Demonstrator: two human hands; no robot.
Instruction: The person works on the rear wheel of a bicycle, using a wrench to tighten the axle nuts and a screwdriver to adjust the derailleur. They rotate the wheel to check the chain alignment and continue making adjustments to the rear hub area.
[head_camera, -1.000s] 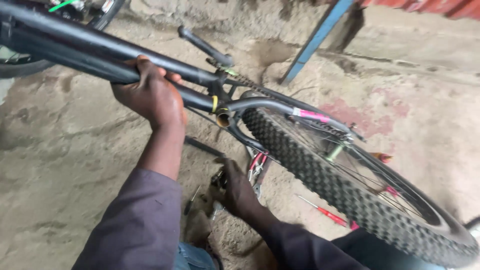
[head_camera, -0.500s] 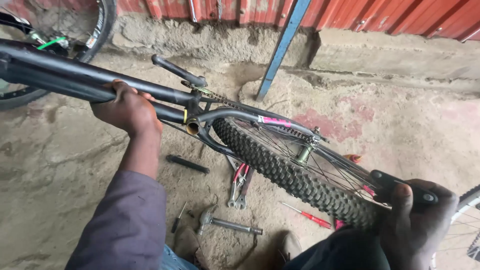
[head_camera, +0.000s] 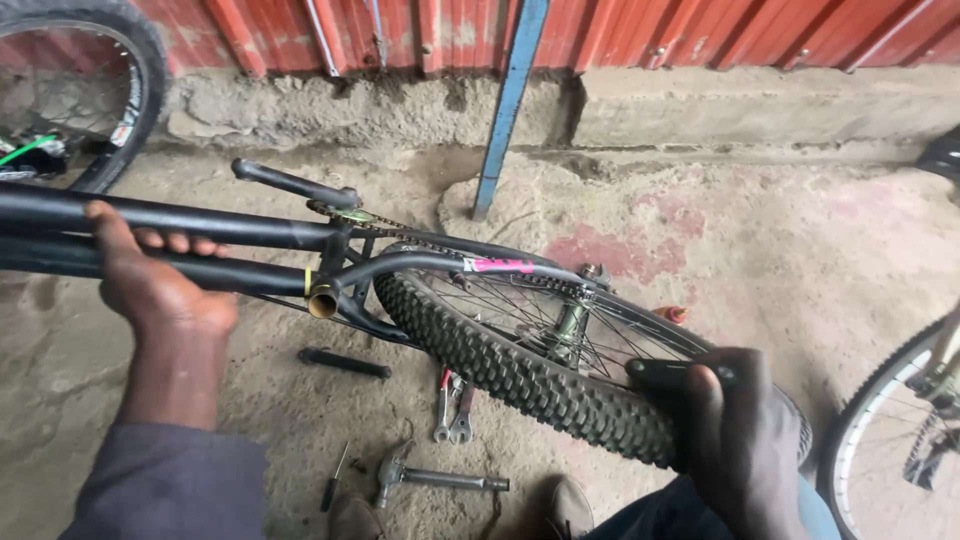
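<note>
A black bicycle frame (head_camera: 240, 232) lies on its side across the view, its knobby rear tyre (head_camera: 520, 380) pointing toward me. My left hand (head_camera: 150, 285) is wrapped around the two frame tubes at the left. My right hand (head_camera: 740, 440) grips the top of the rear tyre at the lower right. A chain (head_camera: 400, 225) runs along the stay, which carries a pink marking (head_camera: 497, 266). A black crank arm (head_camera: 290, 184) sticks up from the frame.
On the dirt floor lie a hammer (head_camera: 430, 480), two spanners (head_camera: 452, 408), a small screwdriver (head_camera: 333, 482) and a black bar (head_camera: 343, 363). A blue post (head_camera: 505, 110) stands before a red corrugated wall (head_camera: 700, 30). Other wheels sit top left (head_camera: 110, 90) and at the right edge (head_camera: 890, 440).
My right hand came up from the tools on the floor and took hold of the rear tyre. The view lifted, showing more of the wall and floor.
</note>
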